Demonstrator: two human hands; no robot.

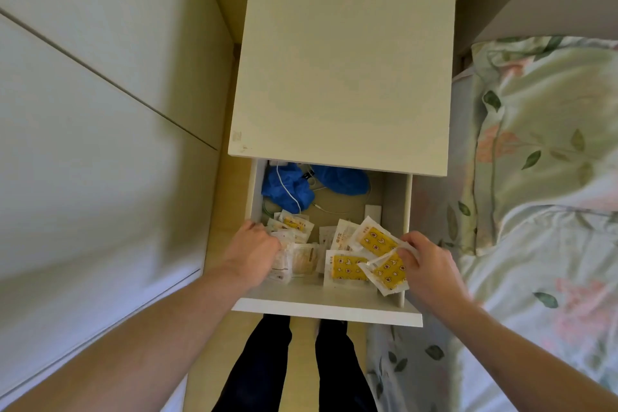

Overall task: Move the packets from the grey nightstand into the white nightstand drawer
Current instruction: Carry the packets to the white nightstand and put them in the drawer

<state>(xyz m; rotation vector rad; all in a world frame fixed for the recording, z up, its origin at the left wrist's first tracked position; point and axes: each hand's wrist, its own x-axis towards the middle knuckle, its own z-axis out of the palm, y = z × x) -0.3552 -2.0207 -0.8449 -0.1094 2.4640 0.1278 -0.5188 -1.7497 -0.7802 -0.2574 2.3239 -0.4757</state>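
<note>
Lying in open white drawer (329, 306): flat rectangular crinkly packets (347, 267), yellow-printed. Right hand (429, 266) pinching two, long axes slanting away leftward. Left hand (255, 252) curling over pale packets (302, 262) beneath fingers; grip unclear.

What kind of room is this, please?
Most likely a bedroom. A white nightstand stands with its drawer open, beside a bed with a floral pillow. Both hands are placing packets in the drawer.
</note>
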